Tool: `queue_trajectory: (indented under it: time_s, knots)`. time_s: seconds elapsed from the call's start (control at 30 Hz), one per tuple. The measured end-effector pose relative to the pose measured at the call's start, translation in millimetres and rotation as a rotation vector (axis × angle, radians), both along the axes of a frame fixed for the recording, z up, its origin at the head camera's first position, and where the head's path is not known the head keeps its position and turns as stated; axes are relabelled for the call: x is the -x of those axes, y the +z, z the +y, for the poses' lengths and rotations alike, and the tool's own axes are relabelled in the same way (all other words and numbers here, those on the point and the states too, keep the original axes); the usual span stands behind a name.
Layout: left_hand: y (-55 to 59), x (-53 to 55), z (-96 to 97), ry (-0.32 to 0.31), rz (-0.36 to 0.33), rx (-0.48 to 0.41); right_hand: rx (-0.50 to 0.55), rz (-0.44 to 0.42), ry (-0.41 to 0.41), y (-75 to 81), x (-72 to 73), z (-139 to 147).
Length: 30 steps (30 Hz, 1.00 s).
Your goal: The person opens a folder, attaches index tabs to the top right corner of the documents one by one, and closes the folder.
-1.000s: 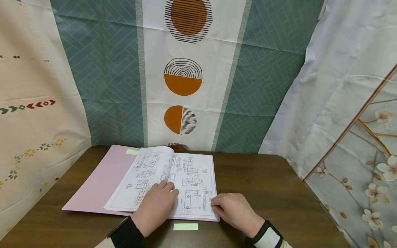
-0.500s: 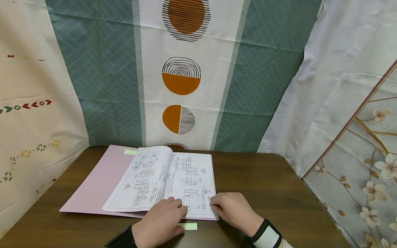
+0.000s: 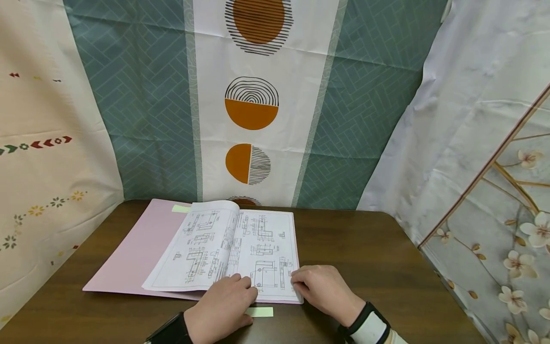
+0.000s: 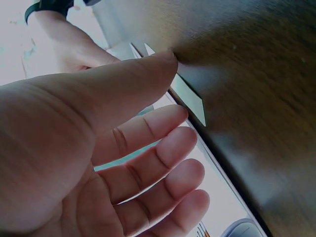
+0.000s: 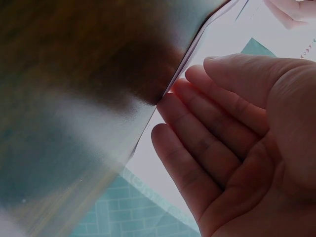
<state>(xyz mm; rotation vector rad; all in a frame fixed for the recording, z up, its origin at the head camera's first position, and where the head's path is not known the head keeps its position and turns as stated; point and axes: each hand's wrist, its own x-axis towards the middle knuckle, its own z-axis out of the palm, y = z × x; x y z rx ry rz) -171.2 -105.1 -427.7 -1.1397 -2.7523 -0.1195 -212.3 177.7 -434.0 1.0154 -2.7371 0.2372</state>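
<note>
A pink folder [image 3: 124, 258] lies spread on the table, with a booklet of technical drawings [image 3: 266, 248] in it. The left page curls up near the middle. My left hand [image 3: 225, 303] rests over the booklet's lower edge, fingers loosely bent; its thumb reaches down beside a pale green sticky strip [image 3: 262, 312] on the table. In the left wrist view that strip [image 4: 190, 98] lies just past the thumb tip, and nothing is between thumb and fingers. My right hand [image 3: 324, 291] touches the booklet's lower right edge, its fingers [image 5: 187, 133] relaxed along it and holding nothing.
A second pale green strip [image 3: 181, 209] sits on the pink folder near its top. The brown wooden table [image 3: 365, 253] extends to the right. Behind it hangs a patterned curtain [image 3: 154, 119], with more cloth at both sides.
My left hand has come down from the left page to the booklet's lower edge, beside the green strip, then kept nearly still. My right hand stays at the right edge.
</note>
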Motion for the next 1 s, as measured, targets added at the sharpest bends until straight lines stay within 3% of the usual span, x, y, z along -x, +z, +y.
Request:
queue_trajectory:
  time_s: [0.67,1.0]
  knots:
    - [-3.5,3.2,-0.8,-0.001,-0.119,-0.091,-0.002,0.018,0.010,-0.2,-0.7,-0.1]
    - [-2.9,3.0,1.7,0.009,-0.129,-0.085,-0.003,0.035,0.018,0.5,-1.6,-0.1]
